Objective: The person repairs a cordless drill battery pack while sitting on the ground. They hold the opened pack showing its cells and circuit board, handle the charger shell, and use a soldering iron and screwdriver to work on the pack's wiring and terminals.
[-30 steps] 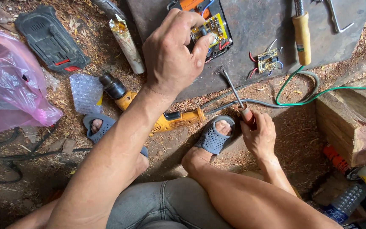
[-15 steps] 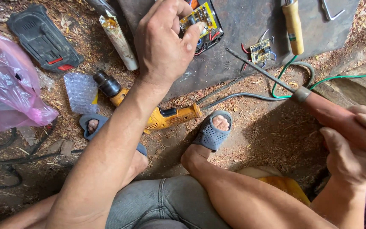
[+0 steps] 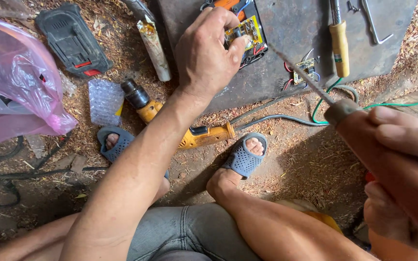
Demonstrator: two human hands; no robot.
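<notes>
right hand [image 3: 402, 159]: cut by the right edge, close and blurred, wooden tool handle [image 3: 388, 164] runs out of frame | left hand [image 3: 206, 50]: covers part of the opened battery pack [image 3: 247, 34] | pack's top cut by the upper edge | small circuit board [image 3: 306, 68]: parts too small to tell | pink bag [image 3: 15, 82]: cut by the left edge

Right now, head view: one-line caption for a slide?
Left hand steadies an opened battery pack on a dark slab; right hand raises a wooden-handled tool.
</notes>
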